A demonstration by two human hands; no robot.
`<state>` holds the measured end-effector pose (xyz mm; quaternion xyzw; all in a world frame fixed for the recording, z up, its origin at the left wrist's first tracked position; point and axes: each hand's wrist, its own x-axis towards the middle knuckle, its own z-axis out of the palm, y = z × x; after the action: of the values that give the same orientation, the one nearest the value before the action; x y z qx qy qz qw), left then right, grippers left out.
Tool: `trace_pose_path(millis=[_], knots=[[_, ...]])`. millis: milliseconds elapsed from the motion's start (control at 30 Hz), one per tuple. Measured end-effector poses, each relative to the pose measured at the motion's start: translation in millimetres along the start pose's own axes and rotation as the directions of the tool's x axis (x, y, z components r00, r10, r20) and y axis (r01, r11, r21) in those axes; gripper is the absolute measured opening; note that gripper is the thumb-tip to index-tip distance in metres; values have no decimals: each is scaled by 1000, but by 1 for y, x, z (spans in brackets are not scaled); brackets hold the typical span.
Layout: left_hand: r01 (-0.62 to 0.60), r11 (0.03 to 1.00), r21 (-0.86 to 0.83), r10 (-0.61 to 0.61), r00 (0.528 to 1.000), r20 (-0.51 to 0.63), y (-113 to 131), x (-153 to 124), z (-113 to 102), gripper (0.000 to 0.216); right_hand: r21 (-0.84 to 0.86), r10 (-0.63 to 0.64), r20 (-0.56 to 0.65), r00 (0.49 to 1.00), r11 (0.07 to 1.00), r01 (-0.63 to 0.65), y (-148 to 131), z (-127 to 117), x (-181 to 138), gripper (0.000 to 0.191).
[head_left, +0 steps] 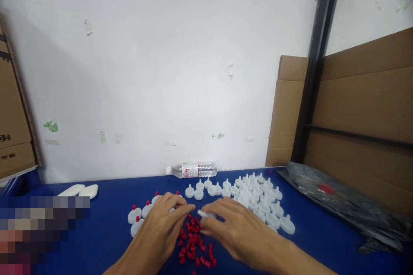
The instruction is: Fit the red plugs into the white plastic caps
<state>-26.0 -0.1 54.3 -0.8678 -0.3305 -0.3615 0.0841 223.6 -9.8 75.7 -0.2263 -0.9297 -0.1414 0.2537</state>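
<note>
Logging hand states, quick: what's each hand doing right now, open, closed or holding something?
Left hand: partly curled; whether it pinches anything cannot be told.
Right hand: closed on a white nozzle cap.

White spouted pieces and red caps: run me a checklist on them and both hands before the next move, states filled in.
1. Right hand has a spouted piece in its grip: ok, pinched between thumb and fingers.
2. That piece's spout is uncapped: ok, the visible tip is white.
3. Left hand holds a red cap: cannot tell, its fingers hide what may be there.
4. Loose red caps within reach: ok, scattered between and below the hands.
5. Red-tipped pieces apart from the bare cluster: ok, the former at the left, the latter mostly at the right.
6. Bottle clear of the hands: ok, on its side near the wall.
</note>
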Motion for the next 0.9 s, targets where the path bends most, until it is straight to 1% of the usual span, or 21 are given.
trace_pose_path(millis=[67,133,200,267,333,367,433,533,633,767,900], knots=[[59,994,-97,-64,997,-52,8,-1,3,26,-16,-41,13,999,999,42,-3,2,-1,17],[133,973,-191,-145,988,-51,17,-1,4,18,-26,-68,-3,998,997,68,-4,2,-4,18],[220,938,-268,-228,974,1,27,1,3,14,-37,-84,-27,996,996,83,-4,2,-7,18],[307,891,-336,-299,951,76,34,2,2,13,-43,-90,-29,995,995,89,-4,2,-10,17],[360,840,-407,-341,932,119,37,3,3,14,-45,-85,-9,996,995,85,-5,3,-11,16],[370,817,-442,-354,927,123,38,3,3,16,-44,-79,2,997,996,79,-5,3,-11,17],[372,796,-477,-377,922,91,36,2,5,17,-47,-58,8,998,997,58,-5,4,-11,17],[365,818,-445,-392,919,35,33,1,5,15,-49,-70,-15,997,996,69,-5,5,-10,17],[326,856,-400,-346,938,22,32,1,1,14,-67,-108,-38,993,992,105,-5,7,-10,16],[261,905,-336,-266,963,32,30,1,-2,14,-93,-109,-55,993,990,103,-7,11,-9,19],[229,924,-306,-227,973,43,27,-1,1,13,-106,-111,-67,992,989,103,-7,13,-9,17]])
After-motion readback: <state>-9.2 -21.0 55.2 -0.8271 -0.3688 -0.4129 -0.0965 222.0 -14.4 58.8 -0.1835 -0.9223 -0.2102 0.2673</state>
